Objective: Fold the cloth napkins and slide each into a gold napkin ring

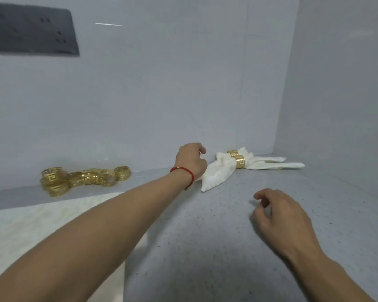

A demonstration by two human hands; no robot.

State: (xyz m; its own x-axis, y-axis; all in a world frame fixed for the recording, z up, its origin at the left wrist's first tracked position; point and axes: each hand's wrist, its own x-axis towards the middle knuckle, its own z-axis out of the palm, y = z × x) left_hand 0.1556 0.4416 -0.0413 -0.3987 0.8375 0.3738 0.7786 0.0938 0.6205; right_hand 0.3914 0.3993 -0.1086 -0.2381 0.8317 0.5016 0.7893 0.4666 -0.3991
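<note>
Step status: two napkins already done. Both ringed napkins [244, 165] lie in the far right corner of the surface [205, 247], one partly over the other, each pinched at the middle by a gold ring [240, 161]; second ring just behind it, partly hidden.

Left hand [191, 161] is reached out to the far edge, right at the near tip of the front ringed napkin. Fingers curled loosely, seen from the back. Can't tell if they touch the cloth or pinch anything; palm side is hidden. Red cord bracelet [182, 171] on that wrist.

Right hand [279, 214] hovers or rests low over the middle of the surface, fingers slack and half curled, holding nothing.

Spare gold rings [83, 178] sit in a loose pile along the far edge, toward the left, well apart from the finished pair. Count unclear with the blur, but several.

Unfolded cloth [42, 232], pale and patterned, lies flat at the near left part of the surface, under the left forearm.

My read: this looks like placing or tidying a finished piece, between cycles. Plenty of rings left, so task is early to mid.

Next move likely calls for:
- left hand off the finished pair without dragging it
- both hands onto the flat cloth for the fold
- one ring from the pile, picked singly; they look tangled, so two may lift together.
</note>
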